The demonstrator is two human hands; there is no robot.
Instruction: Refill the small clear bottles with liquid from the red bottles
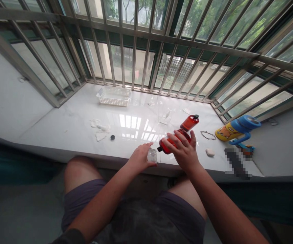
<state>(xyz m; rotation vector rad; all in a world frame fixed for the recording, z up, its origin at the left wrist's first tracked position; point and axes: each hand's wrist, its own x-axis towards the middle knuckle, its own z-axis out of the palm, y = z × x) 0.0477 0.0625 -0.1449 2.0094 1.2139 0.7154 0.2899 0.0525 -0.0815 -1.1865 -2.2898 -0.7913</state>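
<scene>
My right hand (184, 150) is wrapped round a red bottle (170, 144) that is tipped on its side, its dark open neck pointing left and down. My left hand (140, 157) holds a small clear container (152, 155) right under that neck, near the front edge of the white sill (72, 125). A second red bottle (190, 122) with a black cap stands just behind my right hand. A small black cap (112, 137) lies loose on the sill to the left.
A white plastic basket (114, 96) sits at the back by the window bars. Crumpled wrappers (100, 128) lie left; clear bits (166, 116) lie behind. A wire loop (208, 135), a white lump (209, 152) and a yellow-and-blue kids' bottle (238, 128) are to the right.
</scene>
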